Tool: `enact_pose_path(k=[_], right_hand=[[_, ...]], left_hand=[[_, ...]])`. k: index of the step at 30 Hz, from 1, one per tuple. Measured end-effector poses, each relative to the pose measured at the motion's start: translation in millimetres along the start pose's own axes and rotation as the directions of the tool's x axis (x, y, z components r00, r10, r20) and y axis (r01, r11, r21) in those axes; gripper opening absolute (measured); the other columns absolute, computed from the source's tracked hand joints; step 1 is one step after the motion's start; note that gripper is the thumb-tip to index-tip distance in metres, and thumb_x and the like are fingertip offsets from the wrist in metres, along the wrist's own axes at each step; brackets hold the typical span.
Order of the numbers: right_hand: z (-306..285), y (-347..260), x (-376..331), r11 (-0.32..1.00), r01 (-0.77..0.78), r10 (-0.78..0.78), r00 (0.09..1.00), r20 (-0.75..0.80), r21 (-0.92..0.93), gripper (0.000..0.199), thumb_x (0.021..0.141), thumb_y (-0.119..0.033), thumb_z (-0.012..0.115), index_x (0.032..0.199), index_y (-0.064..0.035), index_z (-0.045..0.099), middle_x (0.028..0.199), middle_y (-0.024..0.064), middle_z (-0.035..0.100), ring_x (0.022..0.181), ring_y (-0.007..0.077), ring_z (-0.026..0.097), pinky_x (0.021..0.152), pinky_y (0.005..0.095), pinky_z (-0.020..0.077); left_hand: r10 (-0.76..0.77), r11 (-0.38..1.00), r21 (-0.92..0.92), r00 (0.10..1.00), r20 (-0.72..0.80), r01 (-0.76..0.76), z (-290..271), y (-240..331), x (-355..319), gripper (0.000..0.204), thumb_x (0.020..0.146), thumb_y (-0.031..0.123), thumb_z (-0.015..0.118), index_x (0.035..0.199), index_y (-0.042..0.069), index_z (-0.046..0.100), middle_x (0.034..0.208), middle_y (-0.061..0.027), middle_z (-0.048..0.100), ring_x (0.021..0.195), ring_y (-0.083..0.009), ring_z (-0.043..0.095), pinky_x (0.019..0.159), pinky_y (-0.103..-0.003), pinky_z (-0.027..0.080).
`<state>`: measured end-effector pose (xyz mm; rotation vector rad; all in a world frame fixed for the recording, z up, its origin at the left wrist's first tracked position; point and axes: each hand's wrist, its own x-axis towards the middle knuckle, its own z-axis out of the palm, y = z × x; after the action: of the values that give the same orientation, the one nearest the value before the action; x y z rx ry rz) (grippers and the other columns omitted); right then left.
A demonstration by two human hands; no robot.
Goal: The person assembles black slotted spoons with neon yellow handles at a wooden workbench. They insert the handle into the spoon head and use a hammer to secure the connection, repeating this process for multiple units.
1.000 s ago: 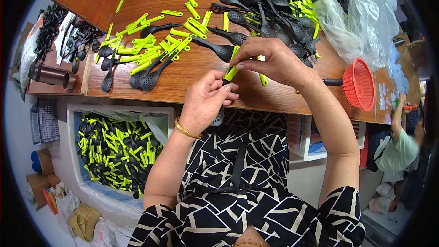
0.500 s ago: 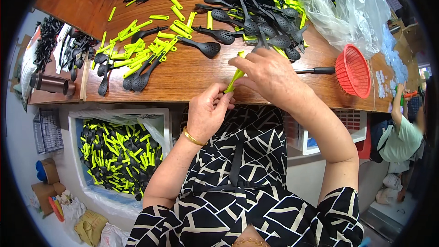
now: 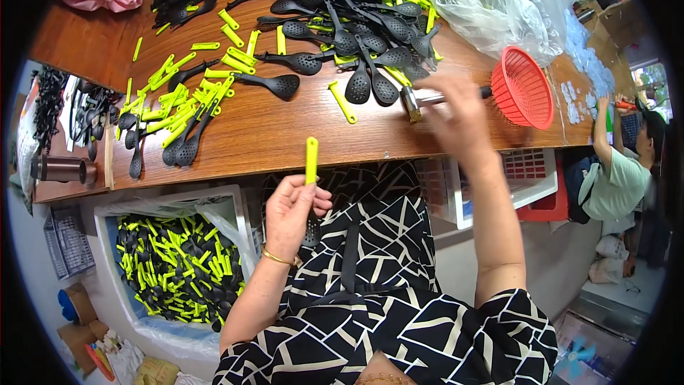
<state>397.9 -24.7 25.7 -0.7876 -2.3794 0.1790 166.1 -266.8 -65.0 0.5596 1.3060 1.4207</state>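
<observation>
My left hand (image 3: 288,210) is closed round a black slotted spoon (image 3: 312,232) in front of the table edge. Its lime-green handle (image 3: 311,159) sticks up above my fingers and the dark bowl hangs below them. My right hand (image 3: 456,110), smeared by motion, is over the handle of a hammer with a metal head (image 3: 411,105); whether the fingers grip it cannot be made out. Left of the hammer lies a loose green handle (image 3: 343,103). Two black slotted spoons (image 3: 385,88) lie just behind it, bowls toward me.
Black utensils (image 3: 342,36) are heaped at the back, beside clear plastic bags (image 3: 499,11). Green handles (image 3: 182,107) spread at the left. A red basket (image 3: 524,89) stands at the right. Below the table, a white bin (image 3: 103,242) holds finished-looking green-handled utensils. Another person (image 3: 620,192) is far right.
My right hand has left the green handle and moved right to the hammer. My left hand has lowered, with the spoon's handle now upright. A loose handle and two spoons now show on the table.
</observation>
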Motion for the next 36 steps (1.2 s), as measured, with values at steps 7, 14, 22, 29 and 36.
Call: enact_pose_path(k=[7,14,22,29,36], right_hand=[[-28,60,-20,0.966,0.054,0.021,0.958,0.286,-0.252,0.022,0.090,-0.019,0.079,0.106,-0.0084,0.068,0.102,0.0070,0.072,0.106,0.0294,0.067,0.093,0.0449,0.0507],[-1,-29,2,0.948,0.098,-0.172,0.959,0.226,0.304,0.030,0.090,-0.002,0.075,0.119,-0.0092,0.075,0.095,0.0097,0.076,0.084,0.0296,0.073,0.072,0.0393,0.0577],[18,-63,23,0.912,0.373,-0.407,0.880,0.245,0.171,0.044,0.080,-0.003,0.075,0.121,-0.0186,0.080,0.090,0.0036,0.074,0.077,0.0237,0.070,0.068,0.0383,0.0556],[27,-61,12,0.930,0.332,-0.364,0.888,0.282,0.158,0.043,0.084,-0.002,0.075,0.124,-0.0188,0.079,0.088,0.0048,0.073,0.078,0.0248,0.071,0.069,0.0391,0.0576],[25,-53,9,0.945,-0.044,-0.108,0.893,0.437,0.324,0.044,0.090,0.002,0.074,0.130,-0.0153,0.077,0.093,0.0112,0.073,0.083,0.0242,0.072,0.073,0.0357,0.0573]], left_hand=[[-0.268,0.958,-0.098,0.963,0.034,0.270,5,19,11,0.042,0.114,0.037,0.052,0.112,-0.003,0.067,0.094,-0.0178,0.077,0.071,-0.0189,0.074,0.065,-0.030,0.061],[-0.206,0.951,-0.231,0.978,0.020,0.205,13,27,8,0.035,0.113,0.030,0.056,0.117,-0.003,0.067,0.094,-0.0133,0.076,0.073,-0.0148,0.074,0.066,-0.028,0.061],[-0.230,0.921,-0.300,0.968,0.097,0.248,8,28,10,0.027,0.110,0.023,0.062,0.117,-0.002,0.068,0.091,-0.0096,0.074,0.072,-0.0131,0.071,0.066,-0.026,0.060],[-0.214,0.834,-0.457,0.945,0.247,0.309,-7,15,15,0.029,0.112,0.025,0.058,0.121,-0.001,0.067,0.095,-0.0063,0.071,0.077,-0.0101,0.065,0.072,-0.026,0.055],[-0.205,0.793,-0.531,0.951,0.230,0.299,-7,16,13,0.031,0.109,0.022,0.064,0.128,-0.002,0.065,0.107,-0.0088,0.072,0.086,-0.0122,0.065,0.082,-0.029,0.055]])
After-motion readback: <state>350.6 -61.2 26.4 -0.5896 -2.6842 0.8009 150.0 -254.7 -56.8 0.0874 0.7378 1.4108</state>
